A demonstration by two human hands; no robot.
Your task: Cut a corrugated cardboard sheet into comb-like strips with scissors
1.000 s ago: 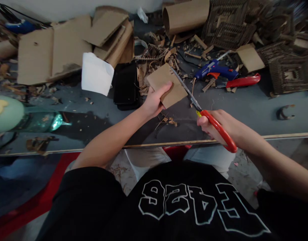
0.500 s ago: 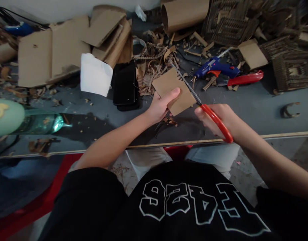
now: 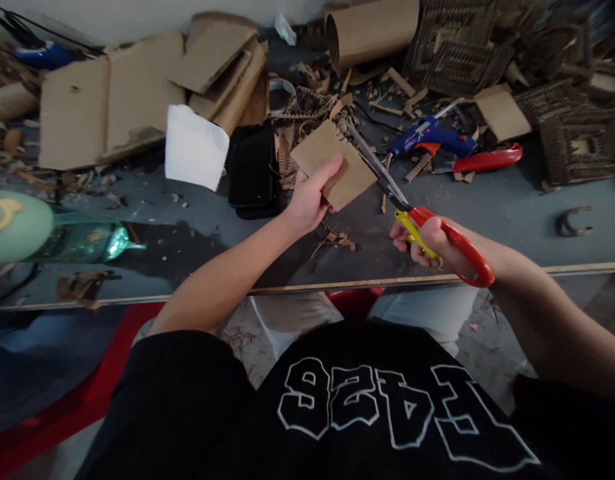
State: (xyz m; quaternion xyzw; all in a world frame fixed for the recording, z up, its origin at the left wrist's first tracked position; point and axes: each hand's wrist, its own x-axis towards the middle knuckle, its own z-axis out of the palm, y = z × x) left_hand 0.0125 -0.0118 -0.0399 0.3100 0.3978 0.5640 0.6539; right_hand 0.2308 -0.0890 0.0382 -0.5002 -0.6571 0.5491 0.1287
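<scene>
A square piece of cardboard [image 3: 345, 177] is pinched in my left hand [image 3: 312, 193], the thumb lying on its upper face and the other fingers mostly hidden beneath. Small notches or curls show along its upper right edge. My right hand [image 3: 430, 243] is wrapped round the handles of a pair of scissors [image 3: 467, 257], one handle red and the other yellow. The metal blades point up and left, just off the right edge of the cardboard, and look slightly parted. Cardboard scraps [image 3: 340, 239] lie on the table below my left hand.
Past my hands lie a blue glue gun [image 3: 430, 137], a red-handled cutter [image 3: 487, 160], a black phone-like object [image 3: 252, 170] and white paper [image 3: 195, 147]. Cardboard sheets [image 3: 137, 93], a cardboard roll [image 3: 375, 33] and corrugated pieces [image 3: 585, 143] fill the back. A green bottle [image 3: 87, 237] lies left.
The scissors have drawn back right from the cardboard's edge, and their yellow handle now shows. My left hand has shifted the cardboard slightly up and left.
</scene>
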